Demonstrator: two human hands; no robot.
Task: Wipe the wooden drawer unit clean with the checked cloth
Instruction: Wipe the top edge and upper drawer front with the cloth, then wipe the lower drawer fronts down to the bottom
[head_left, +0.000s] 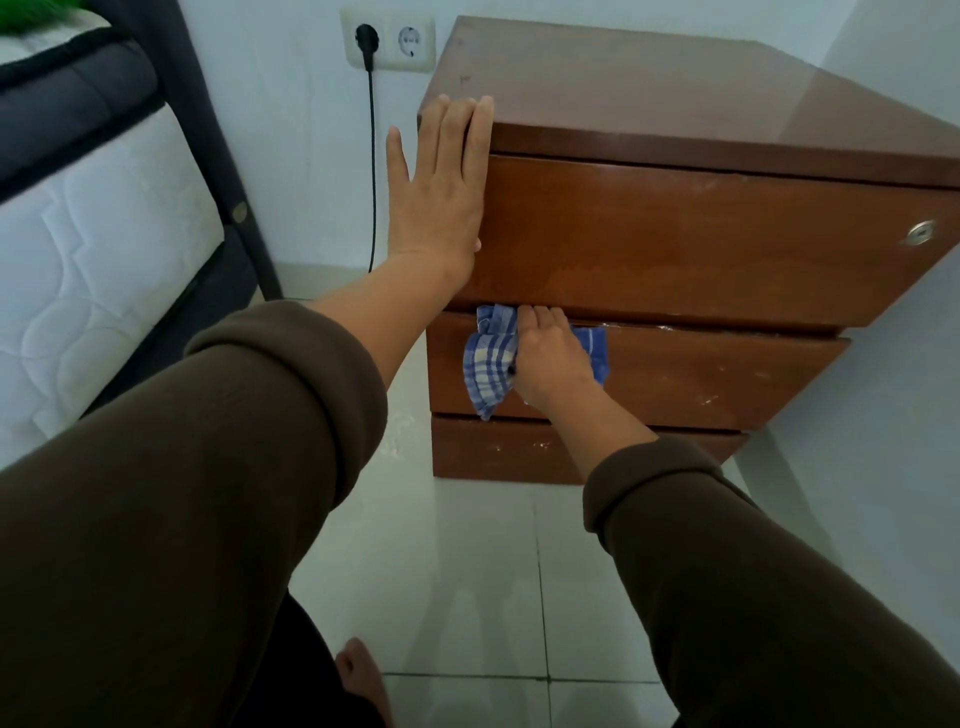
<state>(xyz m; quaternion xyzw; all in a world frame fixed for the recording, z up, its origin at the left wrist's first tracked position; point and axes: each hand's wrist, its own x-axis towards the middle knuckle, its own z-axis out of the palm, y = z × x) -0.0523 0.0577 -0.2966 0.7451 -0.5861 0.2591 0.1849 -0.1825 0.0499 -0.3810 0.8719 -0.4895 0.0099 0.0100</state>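
white wall behind drawer unit (675, 244); right hand (550, 358) presses checked cloth (488, 364).

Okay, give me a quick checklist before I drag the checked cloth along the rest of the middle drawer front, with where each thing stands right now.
1. Cloth in hand: ok. The right hand grips the checked cloth against the middle drawer.
2. Unit steadied: ok. The left hand lies flat on the drawer unit at its top left corner.
3. Path to the right: ok, nothing on the drawer front.
4. Dirt left: not ok. White specks show farther right.
5. Bottom drawer: not ok, specks there too.
6. Cloth clean enough: cannot tell.
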